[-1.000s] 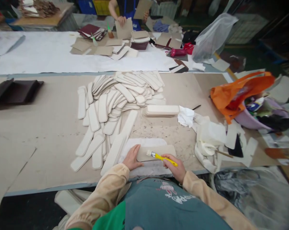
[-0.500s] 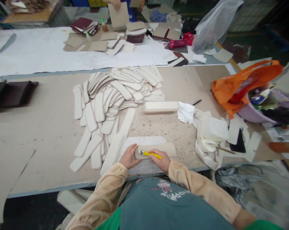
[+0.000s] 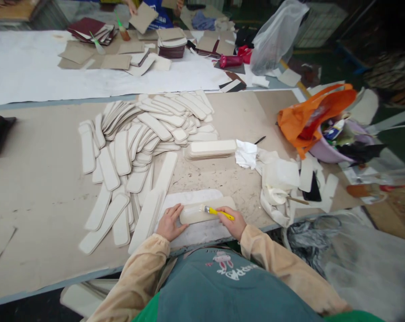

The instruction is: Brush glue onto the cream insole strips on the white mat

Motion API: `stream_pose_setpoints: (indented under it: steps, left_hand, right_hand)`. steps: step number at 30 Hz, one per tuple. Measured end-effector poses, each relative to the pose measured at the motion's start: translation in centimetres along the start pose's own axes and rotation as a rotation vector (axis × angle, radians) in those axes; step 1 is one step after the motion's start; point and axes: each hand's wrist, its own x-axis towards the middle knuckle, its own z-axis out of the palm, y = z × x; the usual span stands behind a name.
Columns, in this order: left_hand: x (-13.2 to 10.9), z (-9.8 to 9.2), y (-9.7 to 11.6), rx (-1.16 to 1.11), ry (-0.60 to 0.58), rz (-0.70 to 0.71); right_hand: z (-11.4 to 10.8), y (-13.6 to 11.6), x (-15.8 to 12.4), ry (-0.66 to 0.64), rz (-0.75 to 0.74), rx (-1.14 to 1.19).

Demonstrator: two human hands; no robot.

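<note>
My right hand is closed around the yellow handle of a paintbrush. The bristles touch a beige strip with rounded ends, near its middle, and a wet-looking patch shows to their left. My left hand is spread at the strip's left end, with fingertips and thumb against its edge. Beneath the strip lies a white sheet. Long pale strips lie just left of my left hand, and a big heap of similar rounded pieces spreads beyond them.
A neat stack of strips stands past the sheet, beside a crumpled white paper. Cloth and scraps lie to the right, near a purple basin with an orange bag. Across the far table, another person's hand holds a board.
The brush has moved right along the strip, from near its left end to about its middle. My left hand stays at the strip's end. The whole view has shifted.
</note>
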Motion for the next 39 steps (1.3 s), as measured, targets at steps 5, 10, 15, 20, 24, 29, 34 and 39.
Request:
stream_pose_setpoints:
  steps: [5, 10, 15, 20, 24, 29, 34, 39]
  left_hand:
    - [0.0, 0.1, -0.1, 0.016, 0.011, -0.004]
    - [0.0, 0.3, -0.3, 0.007, 0.030, 0.011]
    - [0.0, 0.4, -0.3, 0.016, 0.021, -0.002]
    - [0.0, 0.4, -0.2, 0.017, 0.013, -0.011]
    - [0.0, 0.3, -0.2, 0.018, 0.023, -0.013]
    - [-0.1, 0.2, -0.1, 0.006, 0.029, -0.015]
    - [-0.1, 0.4, -0.1, -0.008, 0.053, -0.016]
    - [-0.1, 0.4, 0.1, -0.004, 0.040, -0.029]
  right_hand:
    - [-3.4, 1.4, -1.2, 0.117, 0.077, -0.016]
    - [-6.2, 2.2, -1.8, 0.187, 0.119, -0.088]
    - [-6.5, 1.2, -2.4, 0.238, 0.020, -0.200]
    - [-1.8, -0.9, -1.9, 0.047, -0.039, -0.027]
    - [0.8, -1.0, -0.7, 0.011, -0.044, -0.026]
    - [-3.5, 0.9, -0.9, 0.193, 0.041, -0.140]
    - [-7.0, 0.1, -2.3, 0.246, -0.076, -0.460]
    - [-2.5, -1.7, -2.9, 0.097, -0.315, -0.869]
